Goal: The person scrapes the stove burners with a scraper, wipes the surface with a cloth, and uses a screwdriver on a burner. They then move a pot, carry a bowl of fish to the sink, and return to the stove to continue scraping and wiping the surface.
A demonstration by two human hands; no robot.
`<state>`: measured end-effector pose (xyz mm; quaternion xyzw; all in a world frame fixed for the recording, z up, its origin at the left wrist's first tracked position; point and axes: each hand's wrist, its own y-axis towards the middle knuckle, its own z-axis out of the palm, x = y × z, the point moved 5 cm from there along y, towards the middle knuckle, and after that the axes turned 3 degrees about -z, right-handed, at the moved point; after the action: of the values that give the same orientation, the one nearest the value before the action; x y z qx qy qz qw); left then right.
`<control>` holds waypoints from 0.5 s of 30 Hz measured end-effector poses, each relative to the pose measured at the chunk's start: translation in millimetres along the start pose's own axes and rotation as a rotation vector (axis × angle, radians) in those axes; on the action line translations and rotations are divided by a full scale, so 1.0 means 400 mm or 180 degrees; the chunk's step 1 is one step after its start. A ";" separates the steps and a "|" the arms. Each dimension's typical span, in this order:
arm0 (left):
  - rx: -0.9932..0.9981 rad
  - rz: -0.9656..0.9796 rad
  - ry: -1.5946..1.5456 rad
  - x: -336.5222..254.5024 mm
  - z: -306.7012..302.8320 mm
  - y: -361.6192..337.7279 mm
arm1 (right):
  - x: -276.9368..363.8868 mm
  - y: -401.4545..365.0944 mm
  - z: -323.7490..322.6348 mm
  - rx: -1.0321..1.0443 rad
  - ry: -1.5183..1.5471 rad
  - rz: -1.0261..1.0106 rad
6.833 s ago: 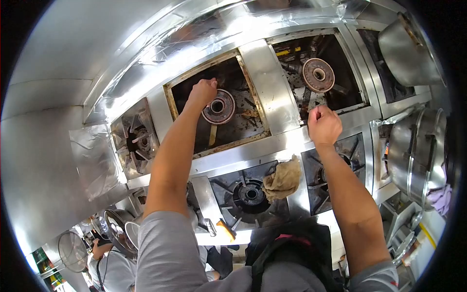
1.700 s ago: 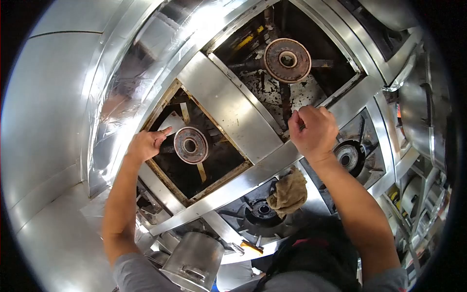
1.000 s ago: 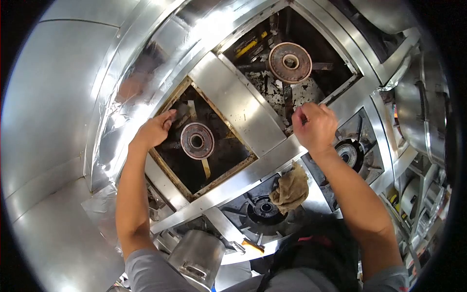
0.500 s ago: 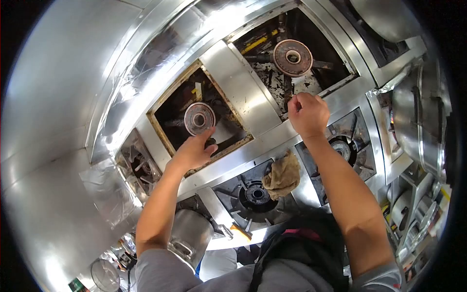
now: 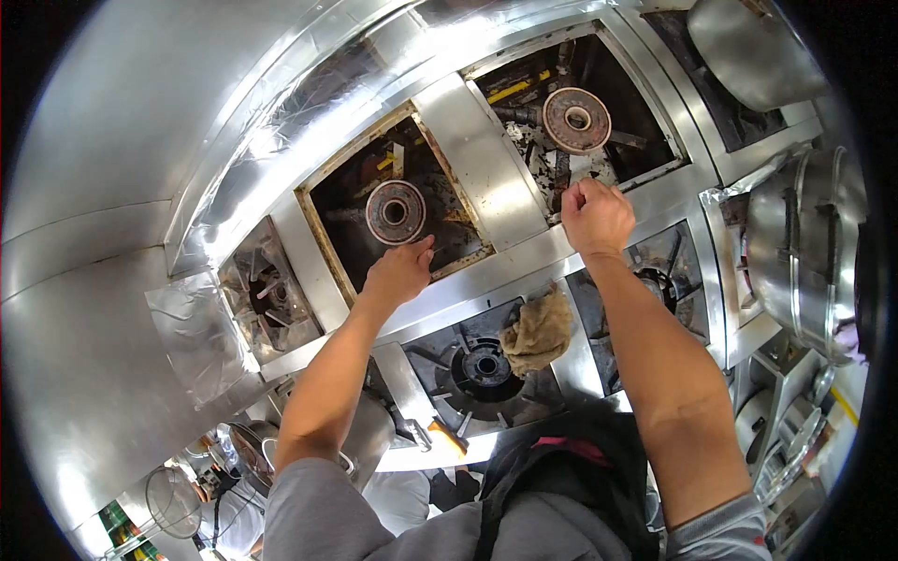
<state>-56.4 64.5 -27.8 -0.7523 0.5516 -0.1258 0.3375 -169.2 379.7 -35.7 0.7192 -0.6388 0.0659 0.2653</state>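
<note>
My left hand (image 5: pixel 400 271) reaches over the front edge of the left open burner well (image 5: pixel 327 201). Its fingers point down into the well just below a rusty round burner ring (image 5: pixel 395 212), and I see nothing in it. My right hand (image 5: pixel 596 217) is a closed fist at the front edge of the right burner well (image 5: pixel 655 150). That well is dirty and has its own rusty burner ring (image 5: pixel 576 120). Whether the fist holds anything is hidden.
A brown rag (image 5: pixel 538 332) lies on the steel strip beside a black front burner (image 5: pixel 479 365). An orange-handled tool (image 5: pixel 447 437) sits at the stove's front edge. Big steel pots (image 5: pixel 804 243) stand at right. Foil (image 5: pixel 196 327) covers the left wall, and another person (image 5: pixel 224 519) is at lower left.
My left hand has come from the well's far left side to its front edge, near the burner ring. The right fist has stayed at its well's edge. My view has shifted.
</note>
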 end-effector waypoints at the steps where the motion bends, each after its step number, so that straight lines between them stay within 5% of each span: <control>1: 0.0033 -0.0129 -0.0069 -0.007 0.005 -0.001 | 0.000 -0.001 0.001 0.0029 0.0014 0.0014; 15: 0.0016 -0.0558 -0.0081 -0.025 0.062 0.019 | -0.009 -0.003 0.009 0.0046 0.0077 0.0132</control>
<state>-51.6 81.8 -49.3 -0.7984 0.4790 -0.1466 0.3341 -169.5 381.0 -40.9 0.7068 -0.6498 0.0848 0.2664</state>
